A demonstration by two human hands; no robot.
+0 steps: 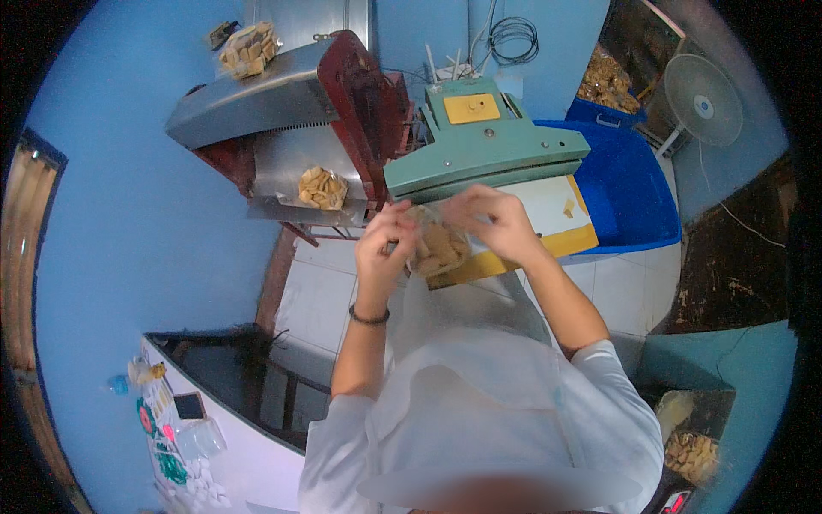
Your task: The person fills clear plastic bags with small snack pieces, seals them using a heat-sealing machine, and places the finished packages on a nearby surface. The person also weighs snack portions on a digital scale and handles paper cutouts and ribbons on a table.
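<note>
Between my two hands is a clear plastic bag (440, 250) filled with light brown pieces of food. My left hand (385, 247) pinches the bag's upper left edge. Fingers of my right hand (498, 218) are at its upper right edge, blurred but seemingly gripping the film. Just beyond the bag stands a green bag-sealing machine (488, 157) with a long jaw. Its white and yellow shelf (539, 205) reaches out below the jaw, partly behind my right hand and the bag.
A filled bag (323, 188) lies on a metal machine (270, 112) at left; another bag (250, 50) rests on top. A blue tub (632, 193) and a fan (703, 101) stand right. A white table (257, 456) is lower left, another filled bag (691, 457) lower right.
</note>
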